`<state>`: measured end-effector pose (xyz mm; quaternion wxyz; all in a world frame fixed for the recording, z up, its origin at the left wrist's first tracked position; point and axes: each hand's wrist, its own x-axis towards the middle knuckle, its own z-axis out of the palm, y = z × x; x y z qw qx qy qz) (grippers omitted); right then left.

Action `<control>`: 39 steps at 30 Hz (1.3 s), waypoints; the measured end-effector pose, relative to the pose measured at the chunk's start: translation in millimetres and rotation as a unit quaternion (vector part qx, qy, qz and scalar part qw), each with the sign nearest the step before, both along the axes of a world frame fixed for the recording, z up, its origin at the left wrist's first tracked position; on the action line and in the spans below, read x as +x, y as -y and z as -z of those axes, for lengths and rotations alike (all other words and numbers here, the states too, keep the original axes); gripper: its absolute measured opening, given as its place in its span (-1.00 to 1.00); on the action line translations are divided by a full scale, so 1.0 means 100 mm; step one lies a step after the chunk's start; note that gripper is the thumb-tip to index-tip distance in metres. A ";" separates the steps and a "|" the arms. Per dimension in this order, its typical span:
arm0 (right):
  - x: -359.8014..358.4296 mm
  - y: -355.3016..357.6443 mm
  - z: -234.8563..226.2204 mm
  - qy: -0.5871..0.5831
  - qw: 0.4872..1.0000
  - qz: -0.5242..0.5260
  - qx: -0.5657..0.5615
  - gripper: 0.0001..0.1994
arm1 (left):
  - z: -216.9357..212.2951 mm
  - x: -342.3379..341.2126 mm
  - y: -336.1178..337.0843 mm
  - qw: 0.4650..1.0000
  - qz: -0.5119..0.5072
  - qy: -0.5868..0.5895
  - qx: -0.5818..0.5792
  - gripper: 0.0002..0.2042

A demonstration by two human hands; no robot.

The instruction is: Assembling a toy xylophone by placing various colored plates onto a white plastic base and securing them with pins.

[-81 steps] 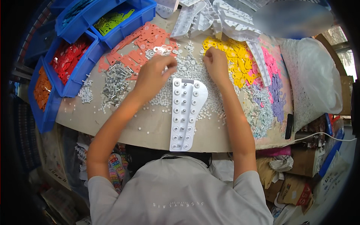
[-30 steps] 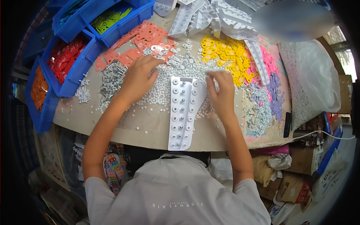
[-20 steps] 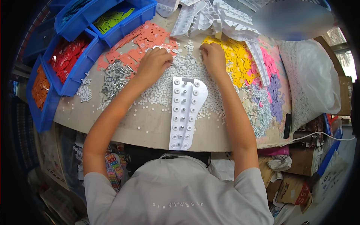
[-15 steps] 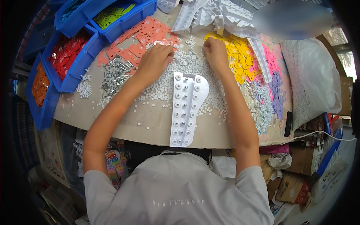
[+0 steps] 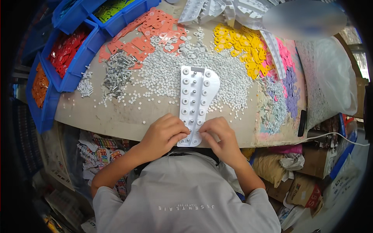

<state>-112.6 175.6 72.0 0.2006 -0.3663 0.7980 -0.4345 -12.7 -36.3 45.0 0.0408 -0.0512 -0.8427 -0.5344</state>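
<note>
Both hands meet at the near end of a long white plastic tray with one flared side (image 5: 197, 97)
The left hand (image 5: 165, 134) has thumb and fingertips bunched at the tray's left row, the right hand (image 5: 222, 140) has thumb and forefinger close together at its right edge; whether either pinches a small piece, I cannot tell; beyond the fingertips, round white plastic caps (image 5: 185, 91) fill both outer rows, with silvery metal pins (image 5: 194, 92) between, so that stretch looks done; seats beside the fingers are partly hidden, so what is left there is unclear; farther out lie loose white plastic discs (image 5: 233, 73), coral flat holed pieces (image 5: 155, 22) ahead-left and yellow flat holed pieces (image 5: 248, 48) ahead-right
</note>
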 end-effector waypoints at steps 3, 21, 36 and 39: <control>0.09 0.00 0.08 0.015 1.000 0.007 0.003 -0.90 | 0.09 0.03 -0.04 1.000 -0.018 -0.008 -0.024 -0.94; 0.22 0.03 0.30 -0.082 0.996 0.028 -0.016 -0.86 | 0.22 0.12 -0.07 0.997 -0.052 -0.034 -0.046 -0.90; 0.19 0.04 0.27 -0.334 0.941 -0.054 -0.006 -0.64 | 0.32 0.11 -0.04 0.986 -0.053 -0.139 -0.077 -0.85; 0.19 0.06 0.21 -0.336 0.938 -0.077 0.021 -0.63 | 0.33 0.07 -0.03 0.990 -0.068 -0.123 -0.003 -0.83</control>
